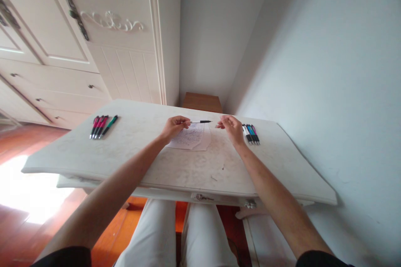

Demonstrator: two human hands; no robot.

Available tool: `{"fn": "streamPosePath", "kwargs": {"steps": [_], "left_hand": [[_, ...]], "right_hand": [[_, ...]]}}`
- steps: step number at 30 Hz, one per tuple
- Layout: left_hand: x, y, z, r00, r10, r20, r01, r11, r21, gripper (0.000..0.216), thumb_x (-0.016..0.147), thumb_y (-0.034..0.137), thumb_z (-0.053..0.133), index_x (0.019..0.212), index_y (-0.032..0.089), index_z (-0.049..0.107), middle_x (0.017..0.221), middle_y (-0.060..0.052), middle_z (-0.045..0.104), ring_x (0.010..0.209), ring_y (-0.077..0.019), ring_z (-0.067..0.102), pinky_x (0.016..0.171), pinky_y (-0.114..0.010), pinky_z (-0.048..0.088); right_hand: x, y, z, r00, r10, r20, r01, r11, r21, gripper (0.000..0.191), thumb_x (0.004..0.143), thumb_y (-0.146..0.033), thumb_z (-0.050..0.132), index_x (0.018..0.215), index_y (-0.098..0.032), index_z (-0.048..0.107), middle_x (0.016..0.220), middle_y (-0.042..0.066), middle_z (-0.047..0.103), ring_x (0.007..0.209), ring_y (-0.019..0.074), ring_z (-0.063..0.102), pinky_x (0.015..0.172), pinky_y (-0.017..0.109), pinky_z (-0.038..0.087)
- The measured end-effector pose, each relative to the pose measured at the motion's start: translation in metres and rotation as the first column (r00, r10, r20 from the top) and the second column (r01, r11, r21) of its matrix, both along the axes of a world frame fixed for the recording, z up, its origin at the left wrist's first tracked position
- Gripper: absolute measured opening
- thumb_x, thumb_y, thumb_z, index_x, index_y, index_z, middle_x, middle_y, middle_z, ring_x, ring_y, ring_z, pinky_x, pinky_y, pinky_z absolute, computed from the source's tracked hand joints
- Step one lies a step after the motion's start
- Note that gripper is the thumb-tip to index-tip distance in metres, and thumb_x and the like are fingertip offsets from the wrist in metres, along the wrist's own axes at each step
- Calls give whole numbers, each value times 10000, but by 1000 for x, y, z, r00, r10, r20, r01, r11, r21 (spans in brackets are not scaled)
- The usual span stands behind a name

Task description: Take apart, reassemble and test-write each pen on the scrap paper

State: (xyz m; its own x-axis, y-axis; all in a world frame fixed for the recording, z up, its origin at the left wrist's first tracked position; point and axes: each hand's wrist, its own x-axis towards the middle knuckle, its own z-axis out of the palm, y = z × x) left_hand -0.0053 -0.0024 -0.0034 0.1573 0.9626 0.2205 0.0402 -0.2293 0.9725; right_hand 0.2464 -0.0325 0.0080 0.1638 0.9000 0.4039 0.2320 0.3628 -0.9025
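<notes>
My left hand (177, 127) is closed around the barrel of a white pen with a black grip (200, 122), held level above the papers with its thin point to the right. My right hand (230, 127) is a short gap beyond that point, fingers pinched on a small pale piece (218, 126) too tiny to name. Below the pen lie sheets of paper (188, 139) covered in handwriting. Just right of my right hand, several pens (251, 134) with white, blue and purple barrels lie side by side.
On the table's left lie several pink pens (99, 127) beside a green pen (108, 127). Small dark bits (214, 178) rest near the front edge of the white table (131, 162). A white wardrobe (125, 50) stands behind left, a wall (328, 71) along the right.
</notes>
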Motion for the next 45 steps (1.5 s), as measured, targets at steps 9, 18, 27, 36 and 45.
{"fn": "streamPosePath", "kwargs": {"steps": [9, 18, 27, 36, 45], "left_hand": [[7, -11, 7, 982, -183, -49, 182, 983, -31, 453, 659, 547, 761, 862, 146, 703, 736, -60, 707, 670, -150, 625, 580, -247, 449], [0, -8, 12, 989, -104, 105, 106, 994, -21, 420, 625, 459, 804, 882, 145, 694, 768, -46, 680, 674, -138, 607, 589, -252, 450], [-2, -2, 5, 994, -78, 70, 79, 997, -16, 405, 598, 409, 805, 889, 146, 703, 697, -31, 658, 651, -143, 600, 559, -244, 447], [-4, 1, 5, 993, 9, 114, -5, 1000, -28, 406, 566, 380, 807, 874, 137, 704, 661, -19, 646, 623, -130, 571, 542, -236, 437], [-3, -1, 6, 994, 15, 105, -12, 999, -29, 387, 563, 370, 801, 859, 139, 706, 697, -30, 661, 635, -133, 580, 538, -234, 439]], "right_hand": [[30, 23, -24, 844, -185, 504, 85, 973, 215, 343, 796, -210, 526, 1093, -197, 696, 1121, 111, 664, 955, 235, 638, 762, 360, 542], [29, 33, -44, 691, 0, 723, -107, 989, 103, 290, 840, -181, 536, 1049, -213, 735, 1128, 99, 698, 1079, 251, 607, 1001, 423, 446], [27, 24, -29, 791, -28, 611, -51, 993, 111, 180, 808, -212, 581, 878, -189, 746, 904, 85, 729, 797, 208, 647, 776, 355, 509], [6, 13, -22, 960, 206, 188, -204, 979, -31, 299, 751, -469, 697, 810, -176, 685, 743, 35, 695, 624, 167, 663, 637, 291, 528], [1, 10, -22, 971, 231, 69, -223, 969, -109, 315, 692, -440, 752, 833, -162, 706, 735, 55, 723, 675, 199, 708, 672, 315, 552]]}}
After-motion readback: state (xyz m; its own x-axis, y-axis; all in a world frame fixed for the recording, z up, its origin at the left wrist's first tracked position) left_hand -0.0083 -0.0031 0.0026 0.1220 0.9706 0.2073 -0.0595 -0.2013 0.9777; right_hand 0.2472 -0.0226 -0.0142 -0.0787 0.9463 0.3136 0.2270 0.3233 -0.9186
